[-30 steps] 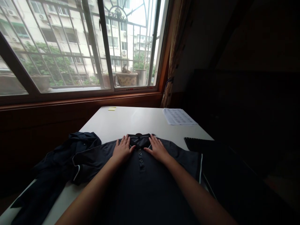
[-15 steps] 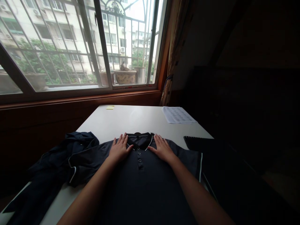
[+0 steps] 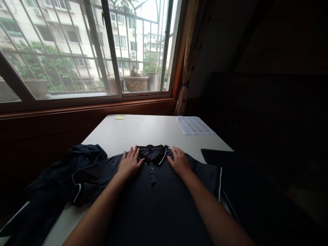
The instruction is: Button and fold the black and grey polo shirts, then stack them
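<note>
Left hand (image 3: 130, 164) and right hand (image 3: 180, 164) flat on shirt (image 3: 159, 208), each grip spread, beside collar (image 3: 162, 158). Shirt covers part of tabletop (image 3: 151, 130). Pot (image 3: 135, 84) outside window (image 3: 114, 61) holds stump (image 3: 134, 72).

You are resting your left hand (image 3: 129, 163) palm-down, fingers pointing forward, and your right hand (image 3: 180, 163) is matching it (both thumbs are angling inward), while your bare left forearm (image 3: 98, 208) and right forearm (image 3: 211, 210) are slanting toward each other.

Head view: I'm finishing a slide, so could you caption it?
Left hand and right hand rest on a dark polo shirt laid out on a white table.
</note>
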### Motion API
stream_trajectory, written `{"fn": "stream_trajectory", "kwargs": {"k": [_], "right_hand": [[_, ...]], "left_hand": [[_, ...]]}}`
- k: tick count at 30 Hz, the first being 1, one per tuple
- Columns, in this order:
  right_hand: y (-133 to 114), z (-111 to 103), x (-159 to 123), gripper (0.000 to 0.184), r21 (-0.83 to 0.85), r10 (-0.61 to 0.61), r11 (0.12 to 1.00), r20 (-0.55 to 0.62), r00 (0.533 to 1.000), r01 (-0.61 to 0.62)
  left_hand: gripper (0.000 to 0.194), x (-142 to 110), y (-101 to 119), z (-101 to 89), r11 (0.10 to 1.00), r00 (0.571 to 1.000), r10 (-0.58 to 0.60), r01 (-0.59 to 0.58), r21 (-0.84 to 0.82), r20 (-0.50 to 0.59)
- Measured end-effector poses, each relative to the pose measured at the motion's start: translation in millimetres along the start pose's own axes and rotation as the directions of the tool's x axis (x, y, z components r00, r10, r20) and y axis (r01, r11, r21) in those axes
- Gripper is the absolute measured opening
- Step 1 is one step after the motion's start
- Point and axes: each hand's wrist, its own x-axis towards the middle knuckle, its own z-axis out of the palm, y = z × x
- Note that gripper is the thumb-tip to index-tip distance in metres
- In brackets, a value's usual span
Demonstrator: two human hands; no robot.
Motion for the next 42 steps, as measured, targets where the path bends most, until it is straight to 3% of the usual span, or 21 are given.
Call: {"fn": "stream_trajectory", "kwargs": {"k": [6,26,31,35,42], "right_hand": [[-7.0,-7.9,-0.3,0.037,0.052,-0.092,0.994,0.008,0.996,0.091],[8.0,-1.7,2.4,0.068,-0.125,0.064,0.991,0.228,0.972,-0.036],[54.3,-18.6,2.2,0.077,-0.164,0.171,0.979,0.351,0.921,-0.119],[89.6,-37.5,-1.7,0.075,-0.258,0.257,0.951,0.366,0.894,-0.168],[86.7,-71.2,2.7,0.067,-0.300,0.207,0.950,0.412,0.887,-0.083]], "left_hand": [[0.072,0.3,-0.2,1.9,0.999,1.000,-0.002,0.002,0.035,0.007],[0.072,1.1,-2.4,5.1,0.998,1.000,-0.015,0.015,0.056,-0.002],[0.071,1.5,-3.0,5.9,0.998,1.000,-0.016,0.016,0.054,-0.010],[0.073,1.6,-2.1,4.7,0.998,1.000,-0.023,0.022,0.059,0.008],[0.074,1.6,-2.7,5.9,0.998,1.000,-0.018,0.018,0.063,-0.004]]}}
